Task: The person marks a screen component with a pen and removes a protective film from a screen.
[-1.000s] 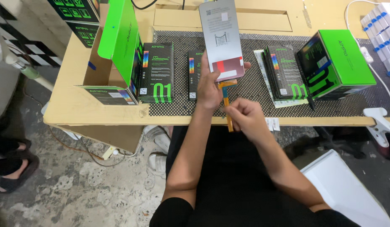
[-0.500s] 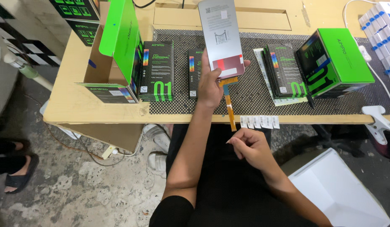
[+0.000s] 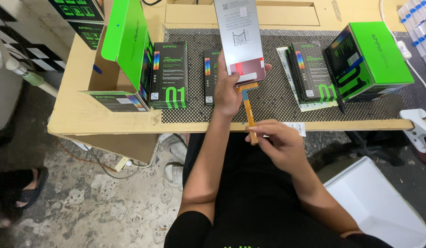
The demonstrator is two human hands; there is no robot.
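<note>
Inspection step, I judge: left hand (image 3: 227, 94) grips the screen panel (image 3: 240, 39) upright, right hand (image 3: 273, 143) at 5 o'clock pinches its orange ribbon cable (image 3: 247, 108), which calls for gentle handling.

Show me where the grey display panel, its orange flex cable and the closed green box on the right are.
grey display panel (image 3: 239, 32), head view, middle of its grey back.
orange flex cable (image 3: 247, 106), head view, mid-length of the strip.
closed green box (image 3: 377, 51), head view, its green top face.

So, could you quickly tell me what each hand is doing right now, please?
Left hand: closed, holding the grey screen panel upright by its lower edge.
Right hand: pinching the end of the panel's orange flex cable.
</note>
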